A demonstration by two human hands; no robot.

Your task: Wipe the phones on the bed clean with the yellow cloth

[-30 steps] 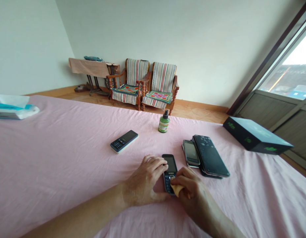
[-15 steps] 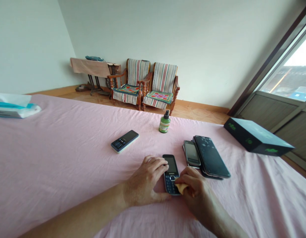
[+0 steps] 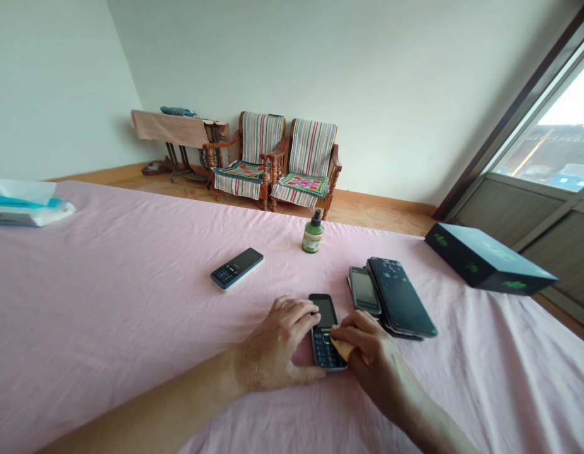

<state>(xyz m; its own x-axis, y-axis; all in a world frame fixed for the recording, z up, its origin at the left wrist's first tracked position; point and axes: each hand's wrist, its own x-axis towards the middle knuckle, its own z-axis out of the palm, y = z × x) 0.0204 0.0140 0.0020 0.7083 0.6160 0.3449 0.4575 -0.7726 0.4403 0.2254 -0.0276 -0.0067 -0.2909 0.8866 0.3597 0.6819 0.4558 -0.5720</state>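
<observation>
A dark keypad phone [image 3: 327, 312] lies face up on the pink cloth in front of me. My left hand [image 3: 280, 343] steadies it, fingertips on its left edge by the screen and thumb at its lower left corner. Pinched in my right hand [image 3: 374, 353] is a small yellow cloth [image 3: 343, 349], pressed on the right side of the keys. Just beyond that hand lies a small grey phone [image 3: 365, 290], beside a larger black smartphone [image 3: 403, 299] resting on another flat device. A second keypad phone [image 3: 238, 269] lies farther off to the left.
Behind the phones stands a green spray bottle [image 3: 313, 234]. A black box [image 3: 485, 258] sits at the right edge of the pink-covered surface [image 3: 131, 284], and a tissue pack [image 3: 29, 205] at the far left. Two wooden armchairs [image 3: 304, 164] stand against the wall.
My right hand has slid the yellow cloth slightly up and left over the keys, toward the screen. My left hand stays on the phone. The view has shifted a little.
</observation>
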